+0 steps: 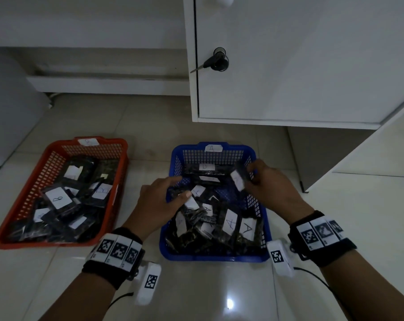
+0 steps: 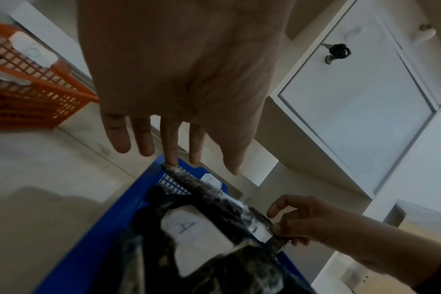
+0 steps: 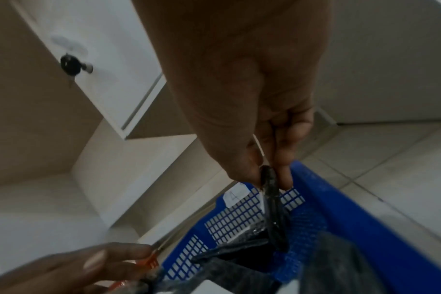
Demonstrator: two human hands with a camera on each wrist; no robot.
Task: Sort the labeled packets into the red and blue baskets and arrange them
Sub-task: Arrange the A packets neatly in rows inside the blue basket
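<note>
Now the right hand point(image 1: 269, 181) pinches 1 dark packet point(image 1: 239, 178) by its end, held above the far right corner of the blue basket point(image 1: 213, 257). The left hand point(image 1: 160, 200) is relaxed with straight fingers, touching packets at this basket's left edge. Beside it on the floor, the red basket point(image 1: 18, 242) holds packets marked B.

Red basket point(image 1: 18, 237) and blue basket point(image 1: 219, 258) hold black packets point(image 1: 62, 205) with white labels point(image 1: 230, 222).
</note>
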